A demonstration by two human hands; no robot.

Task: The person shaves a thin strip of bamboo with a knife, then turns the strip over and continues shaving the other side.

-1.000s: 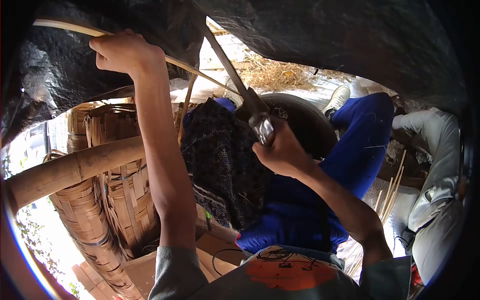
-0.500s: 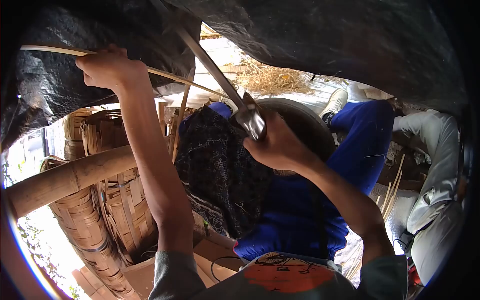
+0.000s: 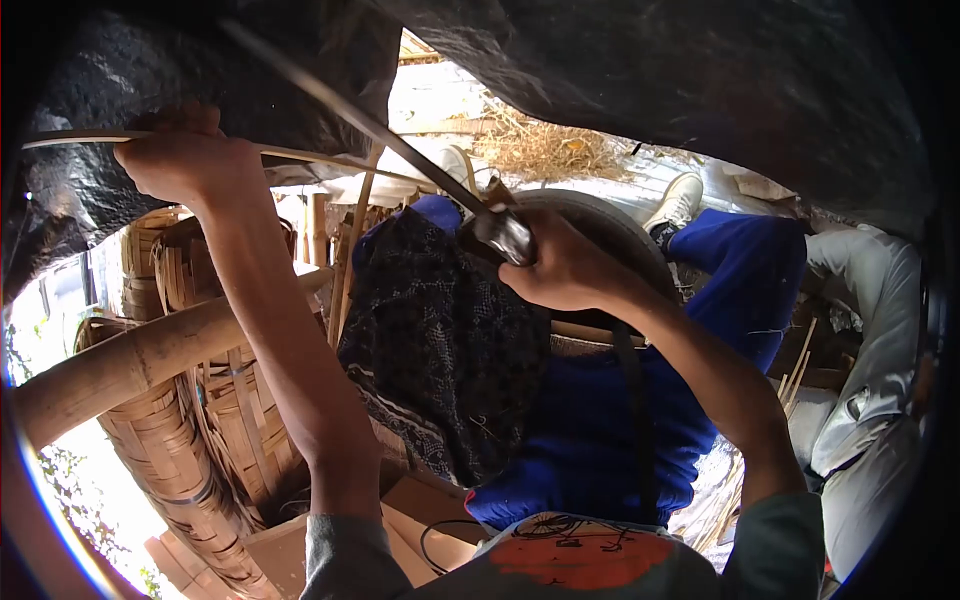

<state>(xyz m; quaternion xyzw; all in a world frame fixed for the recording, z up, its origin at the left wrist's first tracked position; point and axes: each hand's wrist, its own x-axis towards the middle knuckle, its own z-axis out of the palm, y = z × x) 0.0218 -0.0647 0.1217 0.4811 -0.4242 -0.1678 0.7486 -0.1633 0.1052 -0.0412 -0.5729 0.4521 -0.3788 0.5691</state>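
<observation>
Out to the far left, my left hand (image 3: 190, 160) is closed in a fist around a thin bamboo strip (image 3: 330, 158). One end of the strip sticks out past the fist, while the other runs across to the knife. My right hand (image 3: 560, 262) grips a long-bladed knife (image 3: 345, 108) near a shiny metal piece at its base, over my lap. The blade slants up and left, crossing in front of the black sheet. Where strip and knife meet, the strip's end is hidden near my right fingers. A dark patterned cloth (image 3: 440, 340) covers my left leg beneath.
Black plastic sheeting (image 3: 680, 80) hangs across the top. Woven bamboo baskets (image 3: 165, 450) and a thick bamboo pole (image 3: 150, 355) stand at left. A round tire-like object (image 3: 620, 230) lies beyond my lap. Another person's pale trouser leg (image 3: 870, 330) is at right.
My left hand has moved left and a little down with the bamboo strip. The knife blade has swung toward the left and lies flatter; my right hand has barely shifted.
</observation>
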